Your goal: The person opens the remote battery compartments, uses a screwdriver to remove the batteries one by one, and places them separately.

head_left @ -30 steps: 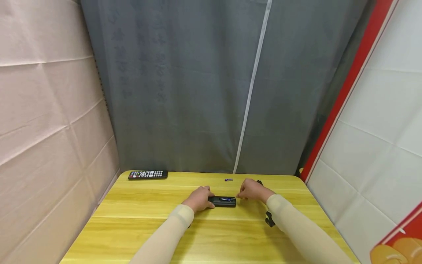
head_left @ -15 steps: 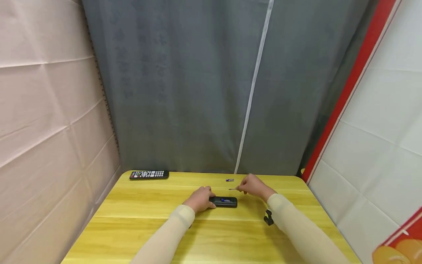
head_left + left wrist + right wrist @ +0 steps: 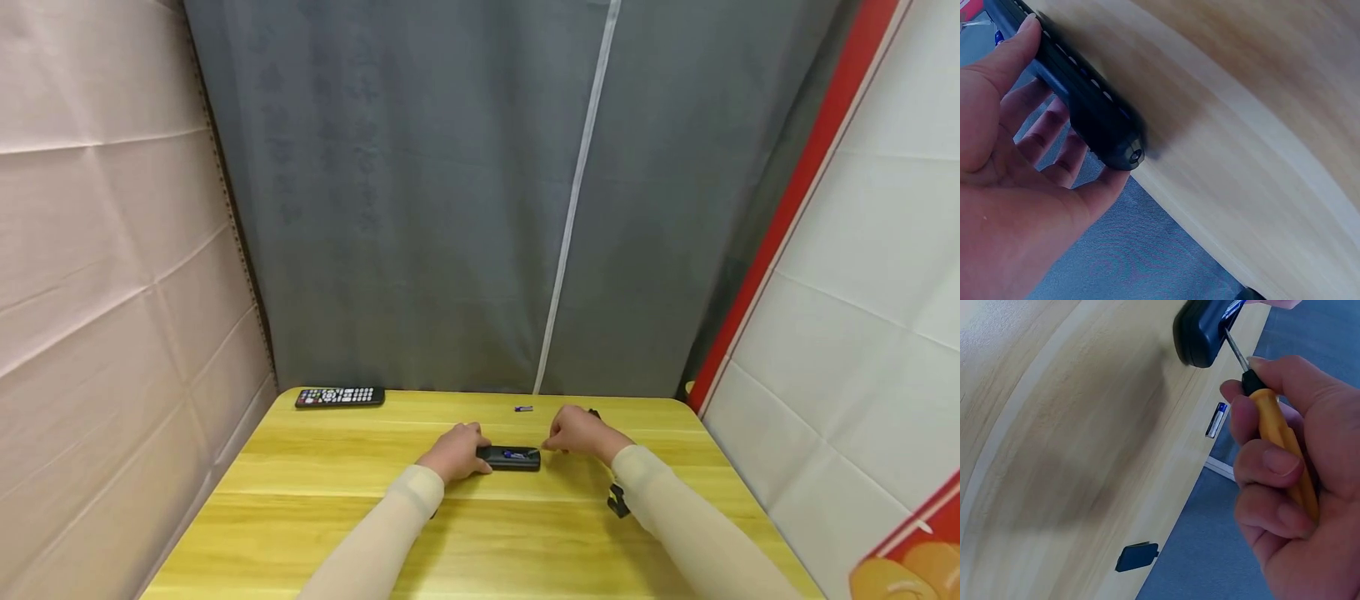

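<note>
Black remote [image 3: 525, 465] lies back-up mid-counter [image 3: 337, 475], battery [image 3: 1233, 309] in its open back. Looks light, stiff, smooth plastic; may skid, so hold both long edges at the left end. Your left hand [image 3: 454, 454] does that: thumb one side, fingers opposite, closed to its width. Your right hand [image 3: 577, 433] has its fingers curled round the yellow screwdriver [image 3: 1279, 437] handle, shaft slanting to the open back; tip contact unclear. Screwdriver probably light, rigid. Hands face each other, backs up, one at each end.
</note>
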`<state>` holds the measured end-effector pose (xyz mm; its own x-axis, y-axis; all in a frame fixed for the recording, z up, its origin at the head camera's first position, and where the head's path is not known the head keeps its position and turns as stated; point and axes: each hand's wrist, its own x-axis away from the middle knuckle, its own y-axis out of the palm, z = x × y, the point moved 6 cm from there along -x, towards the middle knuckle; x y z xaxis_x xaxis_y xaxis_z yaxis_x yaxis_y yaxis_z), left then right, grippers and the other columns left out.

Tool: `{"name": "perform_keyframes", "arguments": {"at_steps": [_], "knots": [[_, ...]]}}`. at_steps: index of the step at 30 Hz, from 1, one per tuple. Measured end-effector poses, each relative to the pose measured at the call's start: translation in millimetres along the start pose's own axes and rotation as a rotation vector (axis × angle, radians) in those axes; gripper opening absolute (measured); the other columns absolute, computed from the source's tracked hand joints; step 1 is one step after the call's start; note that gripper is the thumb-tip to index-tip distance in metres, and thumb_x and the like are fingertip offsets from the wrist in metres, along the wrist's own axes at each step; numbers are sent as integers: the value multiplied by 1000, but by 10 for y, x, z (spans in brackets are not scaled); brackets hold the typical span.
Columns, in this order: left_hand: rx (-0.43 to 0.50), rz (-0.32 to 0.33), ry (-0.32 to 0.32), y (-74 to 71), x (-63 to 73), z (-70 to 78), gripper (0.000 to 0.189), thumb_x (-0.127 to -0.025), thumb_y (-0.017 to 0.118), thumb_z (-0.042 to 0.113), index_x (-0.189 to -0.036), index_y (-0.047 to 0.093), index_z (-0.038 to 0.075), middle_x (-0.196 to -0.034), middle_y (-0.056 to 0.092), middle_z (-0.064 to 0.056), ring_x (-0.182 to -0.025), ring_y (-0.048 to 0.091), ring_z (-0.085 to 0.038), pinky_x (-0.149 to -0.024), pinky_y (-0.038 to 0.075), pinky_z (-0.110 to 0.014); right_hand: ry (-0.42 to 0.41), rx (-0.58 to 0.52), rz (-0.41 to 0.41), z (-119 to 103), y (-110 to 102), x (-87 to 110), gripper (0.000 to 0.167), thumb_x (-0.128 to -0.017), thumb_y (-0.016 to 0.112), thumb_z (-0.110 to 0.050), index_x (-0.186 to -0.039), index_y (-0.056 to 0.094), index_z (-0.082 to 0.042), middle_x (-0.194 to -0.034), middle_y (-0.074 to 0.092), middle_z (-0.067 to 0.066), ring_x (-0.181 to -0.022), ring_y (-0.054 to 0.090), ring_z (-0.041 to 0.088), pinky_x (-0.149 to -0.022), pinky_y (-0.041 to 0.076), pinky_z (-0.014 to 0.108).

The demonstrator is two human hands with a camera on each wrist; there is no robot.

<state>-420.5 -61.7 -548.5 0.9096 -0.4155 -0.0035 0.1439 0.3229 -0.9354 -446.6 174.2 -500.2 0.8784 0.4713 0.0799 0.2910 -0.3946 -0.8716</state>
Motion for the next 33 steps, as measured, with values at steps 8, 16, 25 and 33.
{"name": "perform_keyframes", "arguments": {"at_steps": [8, 16, 25, 33], "knots": [[9, -18, -5, -65, 63, 69, 48, -100, 86, 31, -141, 76, 9, -144, 63, -13, -132, 60, -37, -112, 51, -50, -24, 85, -39, -104, 66, -43, 28, -98, 85, -16, -75, 81, -1, -55, 58, -6, -51, 41, 10, -56, 38, 28], [3, -11, -9, -62, 62, 60, 50, -99, 87, 32, -143, 75, 11, -147, 62, -13, -134, 59, -37, -113, 51, -50, 19, 138, -58, -292, 66, -67, 26, -96, 87, -18, -75, 82, -3, -64, 71, 7, -52, 47, 11, -58, 43, 31], [24, -15, -3, -71, 71, 63, 51, -100, 86, 32, -143, 75, 9, -146, 62, -13, -135, 58, -37, -114, 50, -51, 32, -52, -45, -84, 154, -31, 30, -99, 84, -19, -78, 82, 1, -70, 75, 14, -54, 45, 10, -58, 37, 28], [43, -19, -2, -120, 95, 93, 49, -99, 87, 31, -141, 77, 9, -138, 63, -11, -125, 60, -34, -108, 53, -48, 25, -249, 68, -13, 180, -75, 33, -103, 81, -26, -80, 83, -3, -70, 71, 6, -56, 40, 12, -57, 36, 29]]}}
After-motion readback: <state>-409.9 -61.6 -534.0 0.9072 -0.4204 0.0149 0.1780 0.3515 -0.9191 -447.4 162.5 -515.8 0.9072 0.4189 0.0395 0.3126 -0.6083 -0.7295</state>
